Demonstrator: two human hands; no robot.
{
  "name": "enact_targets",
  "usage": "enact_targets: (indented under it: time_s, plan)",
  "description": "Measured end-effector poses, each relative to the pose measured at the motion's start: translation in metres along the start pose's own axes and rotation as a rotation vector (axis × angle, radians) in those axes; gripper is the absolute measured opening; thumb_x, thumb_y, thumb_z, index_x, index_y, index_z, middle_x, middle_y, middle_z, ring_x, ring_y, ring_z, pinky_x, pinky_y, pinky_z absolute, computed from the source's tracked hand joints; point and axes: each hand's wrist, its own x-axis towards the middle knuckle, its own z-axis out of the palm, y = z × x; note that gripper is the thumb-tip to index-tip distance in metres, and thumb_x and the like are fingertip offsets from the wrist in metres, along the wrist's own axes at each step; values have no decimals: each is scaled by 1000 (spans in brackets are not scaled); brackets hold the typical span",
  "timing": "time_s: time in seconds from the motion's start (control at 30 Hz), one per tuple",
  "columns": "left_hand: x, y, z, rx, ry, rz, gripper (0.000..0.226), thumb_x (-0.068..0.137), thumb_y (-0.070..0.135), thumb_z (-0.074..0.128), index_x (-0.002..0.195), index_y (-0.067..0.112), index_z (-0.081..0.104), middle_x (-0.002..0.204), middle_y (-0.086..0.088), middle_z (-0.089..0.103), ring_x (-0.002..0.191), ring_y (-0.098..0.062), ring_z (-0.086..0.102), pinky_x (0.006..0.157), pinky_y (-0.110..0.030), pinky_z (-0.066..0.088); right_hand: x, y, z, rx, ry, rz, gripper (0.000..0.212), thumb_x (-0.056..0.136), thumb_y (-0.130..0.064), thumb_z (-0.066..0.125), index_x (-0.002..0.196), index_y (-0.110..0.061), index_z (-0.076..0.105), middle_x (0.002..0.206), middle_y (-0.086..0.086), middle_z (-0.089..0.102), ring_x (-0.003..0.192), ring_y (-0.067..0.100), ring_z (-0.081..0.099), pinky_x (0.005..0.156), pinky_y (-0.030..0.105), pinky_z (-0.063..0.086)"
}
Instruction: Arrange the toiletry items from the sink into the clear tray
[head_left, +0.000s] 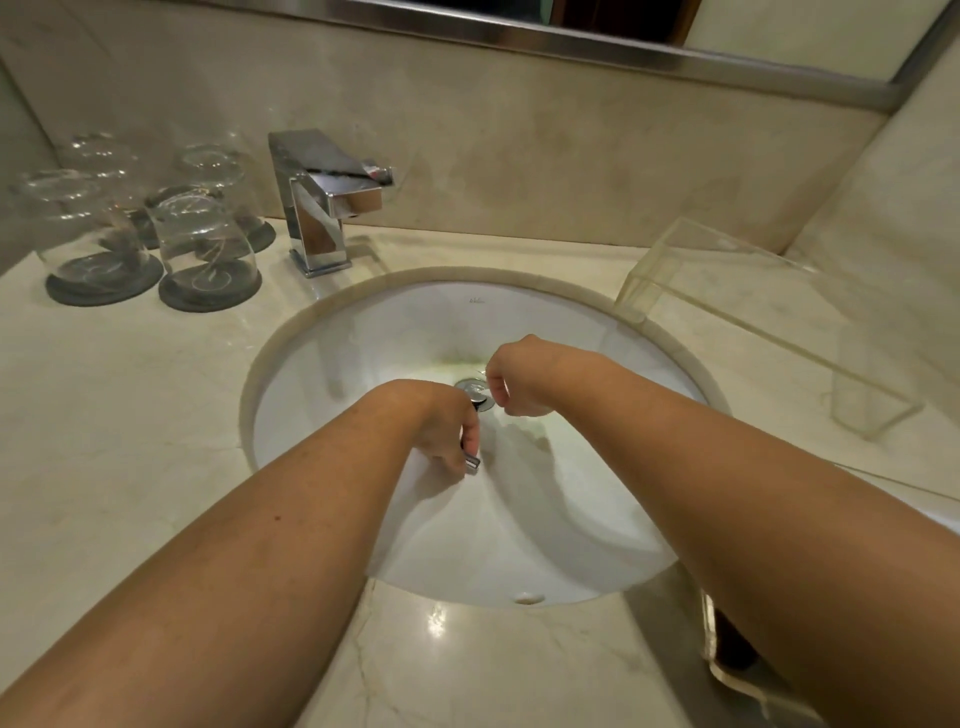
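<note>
Picking up: left hand (447, 431) fingers pinching a small metal item (471, 462) in sink (311, 374); right hand (511, 384) curled, contents unclear. Next, likely carrying rightward to clear tray (753, 291).

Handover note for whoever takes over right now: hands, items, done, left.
Left hand: down in the sink, closed on a small shiny metal item; what it is, cannot tell.
Right hand: curled shut beside the drain; anything inside is hidden.
Clear tray: on the counter right of the basin; nothing visible in it.
Done: nothing placed yet.
Left: carry the items over to the tray and arrange them.
</note>
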Motion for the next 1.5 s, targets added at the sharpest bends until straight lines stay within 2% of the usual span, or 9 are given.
enact_targets:
  time_s: [0.13,0.3,0.4,0.5,0.67,0.83,1.17,1.3,1.5]
  plan:
    - [-4,-2,-7,-115,99,31,21,80,50,75,95,36,70,97,14,69,90,-14,66,84,-29,53,-24,14,-11,164,128,-23,21,93,-10,54,104,-22,67,91,-3,56,97,23,57,63,27,39]
    - [-25,3,-16,-265,323,140,9,91,39,67,98,34,70,100,14,69,85,-8,62,74,-24,48,-69,33,-15,364,289,-15,14,92,-17,57,91,-30,61,100,-2,63,88,19,58,58,28,44]
    - [-38,12,-19,-393,468,191,5,92,39,69,94,35,68,90,18,72,84,-5,67,70,-24,48,-107,43,-17,469,414,-11,11,91,-19,60,90,-30,60,95,-4,66,83,17,60,68,32,52]
    - [-53,29,-21,-576,595,252,4,92,34,71,95,34,69,90,14,75,85,-4,70,77,-29,56,-149,54,-15,580,523,-10,11,90,-21,65,93,-30,59,88,-10,68,79,10,65,72,34,57]
    - [-83,67,-24,-886,655,374,17,99,27,63,115,31,67,93,7,79,83,-10,70,83,-37,55,-216,71,5,723,678,45,19,88,-30,72,98,-35,58,91,-18,66,85,-3,64,74,20,53]
    - [-103,107,-21,-996,648,442,28,103,25,56,126,38,64,96,3,79,84,-9,68,84,-35,54,-268,88,32,818,796,129,18,87,-31,73,102,-38,65,95,-23,68,94,-6,63,81,15,50]
    - [-114,172,0,-799,597,483,17,101,26,57,115,30,64,88,11,79,80,2,67,78,-24,48,-323,116,77,1039,902,289,16,85,-27,75,97,-37,71,96,-21,72,93,2,69,86,36,58]
    - [-118,184,7,-727,548,507,11,99,29,59,109,32,64,88,13,79,76,-31,65,77,-46,55,-334,122,90,1081,909,300,15,83,-24,77,93,-34,72,96,-15,74,93,6,70,86,40,57]
    - [-114,186,19,-496,546,519,9,93,31,66,100,36,67,87,17,73,82,-6,59,65,-14,41,-335,120,98,1076,820,285,14,82,-27,78,91,-35,72,92,-18,73,91,2,69,87,36,56]
